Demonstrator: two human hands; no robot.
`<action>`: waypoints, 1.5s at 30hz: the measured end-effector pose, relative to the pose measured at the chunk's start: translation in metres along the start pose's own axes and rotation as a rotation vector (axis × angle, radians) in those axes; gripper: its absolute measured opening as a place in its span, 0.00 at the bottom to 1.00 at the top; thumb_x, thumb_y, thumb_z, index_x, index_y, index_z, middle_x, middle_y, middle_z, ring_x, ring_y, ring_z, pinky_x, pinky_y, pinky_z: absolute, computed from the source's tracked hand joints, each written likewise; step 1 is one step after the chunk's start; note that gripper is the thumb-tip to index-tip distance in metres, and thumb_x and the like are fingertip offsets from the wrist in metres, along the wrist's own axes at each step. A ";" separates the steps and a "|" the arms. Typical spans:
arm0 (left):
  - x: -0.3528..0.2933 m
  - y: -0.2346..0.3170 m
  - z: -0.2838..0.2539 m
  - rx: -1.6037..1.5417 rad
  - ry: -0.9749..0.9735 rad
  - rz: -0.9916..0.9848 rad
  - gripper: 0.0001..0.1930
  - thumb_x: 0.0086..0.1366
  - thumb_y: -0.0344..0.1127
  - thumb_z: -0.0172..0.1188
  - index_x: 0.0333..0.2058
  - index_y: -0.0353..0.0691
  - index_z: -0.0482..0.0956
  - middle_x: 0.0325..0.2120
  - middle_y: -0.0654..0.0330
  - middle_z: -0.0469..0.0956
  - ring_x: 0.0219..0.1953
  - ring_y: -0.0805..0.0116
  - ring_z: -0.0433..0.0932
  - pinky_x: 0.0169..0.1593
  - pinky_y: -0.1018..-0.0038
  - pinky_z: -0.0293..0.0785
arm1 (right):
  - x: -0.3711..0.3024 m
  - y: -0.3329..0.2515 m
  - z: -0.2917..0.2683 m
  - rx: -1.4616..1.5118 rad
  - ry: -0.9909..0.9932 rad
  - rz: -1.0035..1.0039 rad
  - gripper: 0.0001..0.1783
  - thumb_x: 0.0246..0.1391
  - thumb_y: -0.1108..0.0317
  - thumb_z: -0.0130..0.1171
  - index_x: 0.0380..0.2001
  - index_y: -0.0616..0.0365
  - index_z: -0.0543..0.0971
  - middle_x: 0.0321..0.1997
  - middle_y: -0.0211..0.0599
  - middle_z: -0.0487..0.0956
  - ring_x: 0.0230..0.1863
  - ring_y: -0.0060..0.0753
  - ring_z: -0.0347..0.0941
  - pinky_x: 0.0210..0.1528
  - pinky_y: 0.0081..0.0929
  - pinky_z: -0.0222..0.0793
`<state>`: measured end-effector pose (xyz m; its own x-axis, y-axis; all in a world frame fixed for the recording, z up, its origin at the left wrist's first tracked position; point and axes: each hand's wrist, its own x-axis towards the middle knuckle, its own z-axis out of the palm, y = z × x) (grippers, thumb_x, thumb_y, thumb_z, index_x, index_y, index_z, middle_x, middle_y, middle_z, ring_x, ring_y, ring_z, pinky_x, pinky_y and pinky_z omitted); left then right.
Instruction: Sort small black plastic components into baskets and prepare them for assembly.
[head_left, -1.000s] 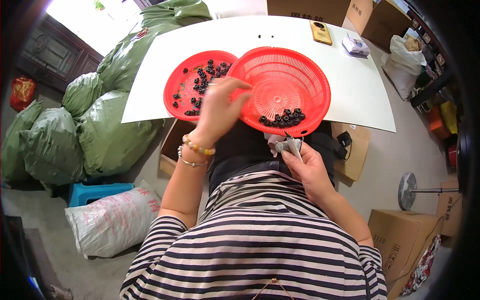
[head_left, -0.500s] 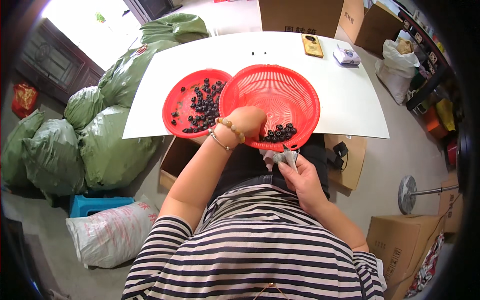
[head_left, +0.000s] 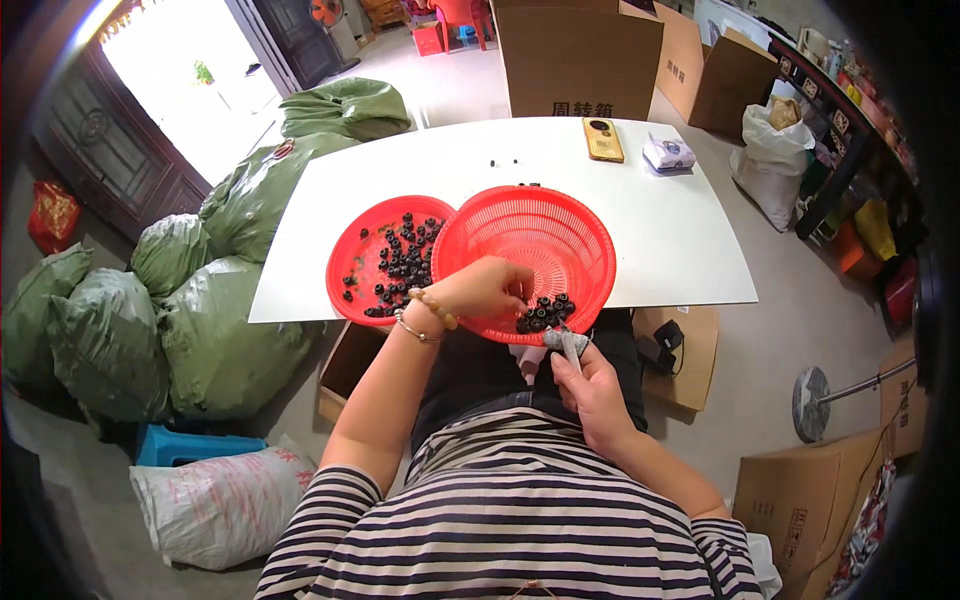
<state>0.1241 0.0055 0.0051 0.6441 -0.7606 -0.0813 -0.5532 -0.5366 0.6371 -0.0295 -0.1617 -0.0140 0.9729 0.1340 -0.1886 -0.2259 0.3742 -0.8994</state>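
Note:
My left hand [head_left: 487,288] is inside the red plastic colander [head_left: 540,210], over a small heap of black ring-like parts [head_left: 545,314] at its near side. Its fingers are curled together, and what they hold, if anything, is too small to make out. At the colander's near rim, my right hand [head_left: 597,400] grips a small tool wrapped in grey-white material [head_left: 569,344], its thin tip pointing at the parts. Left of the colander, and partly under it, a shallow red tray [head_left: 345,245] holds many more loose black parts [head_left: 408,258].
The white table [head_left: 680,250] bears a yellow phone [head_left: 603,140], a tissue pack [head_left: 668,152] and a few stray black bits. Green sacks [head_left: 230,330] crowd the left floor. Cardboard boxes [head_left: 580,60] stand behind; an open carton [head_left: 690,370] sits below the table's right side.
The view has tilted up, so the table sits lower in the picture. My left hand has lifted slightly from the heap of parts, its fingertips now showing. My right hand still grips the wrapped tool.

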 end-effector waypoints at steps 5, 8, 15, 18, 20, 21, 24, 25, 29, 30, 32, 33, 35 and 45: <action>-0.023 0.030 -0.007 -0.691 0.100 0.034 0.06 0.53 0.27 0.57 0.31 0.33 0.74 0.27 0.63 0.76 0.32 0.77 0.74 0.38 0.79 0.70 | -0.003 -0.007 0.001 0.052 0.027 -0.044 0.13 0.58 0.58 0.44 0.40 0.54 0.69 0.21 0.21 0.65 0.17 0.08 0.51 0.18 0.09 0.44; -0.048 0.040 0.003 -1.011 0.131 0.063 0.09 0.54 0.28 0.58 0.34 0.35 0.72 0.30 0.62 0.75 0.33 0.76 0.74 0.37 0.79 0.73 | -0.005 -0.011 0.002 0.027 -0.033 0.013 0.13 0.58 0.57 0.43 0.38 0.54 0.69 0.19 0.19 0.62 0.16 0.08 0.49 0.18 0.09 0.42; -0.077 0.047 0.040 -1.377 0.158 0.124 0.11 0.56 0.32 0.58 0.35 0.35 0.69 0.31 0.59 0.71 0.32 0.75 0.72 0.37 0.76 0.75 | -0.008 -0.008 0.001 0.000 -0.097 -0.056 0.12 0.58 0.63 0.44 0.41 0.58 0.69 0.21 0.18 0.62 0.20 0.08 0.52 0.22 0.09 0.47; -0.083 0.048 0.052 -1.404 0.206 0.122 0.10 0.58 0.30 0.54 0.37 0.35 0.67 0.32 0.58 0.71 0.32 0.73 0.73 0.37 0.76 0.74 | -0.012 -0.007 0.005 -0.036 -0.182 -0.181 0.17 0.54 0.70 0.50 0.47 0.61 0.66 0.29 0.23 0.69 0.29 0.11 0.61 0.33 0.12 0.57; -0.088 0.050 0.054 -1.397 0.214 0.073 0.10 0.58 0.30 0.54 0.37 0.35 0.67 0.33 0.57 0.71 0.31 0.73 0.73 0.36 0.76 0.74 | -0.013 -0.008 0.006 -0.150 -0.212 -0.231 0.17 0.54 0.70 0.51 0.47 0.61 0.66 0.32 0.26 0.71 0.32 0.12 0.63 0.36 0.13 0.58; -0.091 0.051 0.055 -1.391 0.221 0.050 0.10 0.58 0.30 0.54 0.38 0.35 0.67 0.33 0.57 0.72 0.30 0.73 0.74 0.35 0.77 0.74 | -0.013 -0.009 0.007 -0.208 -0.230 -0.257 0.18 0.53 0.70 0.51 0.47 0.61 0.66 0.33 0.27 0.72 0.33 0.13 0.64 0.37 0.13 0.59; -0.092 0.054 0.059 -1.358 0.267 0.019 0.13 0.57 0.32 0.56 0.38 0.34 0.66 0.34 0.59 0.72 0.30 0.74 0.74 0.34 0.79 0.73 | -0.015 -0.015 0.009 -0.209 -0.249 -0.202 0.18 0.53 0.70 0.52 0.47 0.62 0.67 0.37 0.31 0.75 0.38 0.16 0.68 0.42 0.16 0.62; -0.092 0.054 0.060 -1.353 0.284 0.009 0.13 0.57 0.32 0.57 0.38 0.34 0.66 0.34 0.59 0.72 0.30 0.75 0.74 0.34 0.80 0.73 | -0.015 -0.016 0.010 -0.217 -0.252 -0.192 0.18 0.53 0.70 0.52 0.46 0.62 0.67 0.37 0.32 0.75 0.39 0.17 0.68 0.43 0.17 0.62; -0.092 0.047 0.066 -1.366 0.318 0.038 0.14 0.55 0.32 0.59 0.37 0.34 0.68 0.32 0.61 0.73 0.30 0.76 0.74 0.34 0.81 0.73 | -0.014 -0.009 0.009 -0.212 -0.242 -0.208 0.16 0.52 0.70 0.53 0.44 0.64 0.69 0.39 0.34 0.75 0.41 0.19 0.69 0.45 0.18 0.63; -0.092 0.046 0.066 -1.371 0.325 0.039 0.13 0.55 0.32 0.59 0.37 0.34 0.69 0.32 0.61 0.73 0.30 0.76 0.74 0.34 0.81 0.73 | -0.014 -0.009 0.009 -0.225 -0.242 -0.217 0.15 0.52 0.70 0.53 0.44 0.64 0.69 0.39 0.34 0.75 0.41 0.18 0.69 0.45 0.17 0.63; -0.093 0.047 0.066 -1.379 0.338 0.042 0.12 0.55 0.31 0.59 0.37 0.34 0.69 0.31 0.61 0.73 0.30 0.77 0.73 0.34 0.81 0.73 | -0.014 -0.009 0.009 -0.225 -0.248 -0.227 0.15 0.52 0.71 0.53 0.43 0.65 0.70 0.39 0.34 0.75 0.41 0.18 0.69 0.45 0.17 0.64; -0.093 0.048 0.066 -1.378 0.350 0.040 0.12 0.55 0.31 0.59 0.36 0.34 0.70 0.31 0.61 0.73 0.30 0.77 0.73 0.33 0.81 0.73 | -0.013 -0.008 0.009 -0.209 -0.254 -0.228 0.15 0.52 0.71 0.53 0.43 0.65 0.70 0.39 0.34 0.75 0.41 0.18 0.69 0.44 0.17 0.64; -0.093 0.051 0.066 -1.377 0.373 0.036 0.11 0.55 0.30 0.59 0.36 0.34 0.71 0.30 0.61 0.73 0.29 0.77 0.73 0.33 0.82 0.72 | -0.014 -0.009 0.010 -0.197 -0.263 -0.229 0.15 0.52 0.71 0.52 0.43 0.65 0.70 0.39 0.34 0.76 0.41 0.18 0.69 0.44 0.17 0.64; -0.090 0.053 0.071 -1.325 0.483 0.037 0.09 0.54 0.29 0.59 0.33 0.34 0.72 0.27 0.61 0.72 0.28 0.76 0.72 0.32 0.82 0.71 | -0.013 -0.009 0.009 -0.236 -0.245 -0.224 0.15 0.53 0.71 0.52 0.44 0.65 0.70 0.39 0.34 0.75 0.41 0.18 0.69 0.45 0.16 0.63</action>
<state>-0.0004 0.0200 -0.0080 0.9049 -0.4231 0.0457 0.1524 0.4225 0.8935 -0.0408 -0.1587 -0.0001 0.9496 0.2983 0.0961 0.0355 0.2024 -0.9787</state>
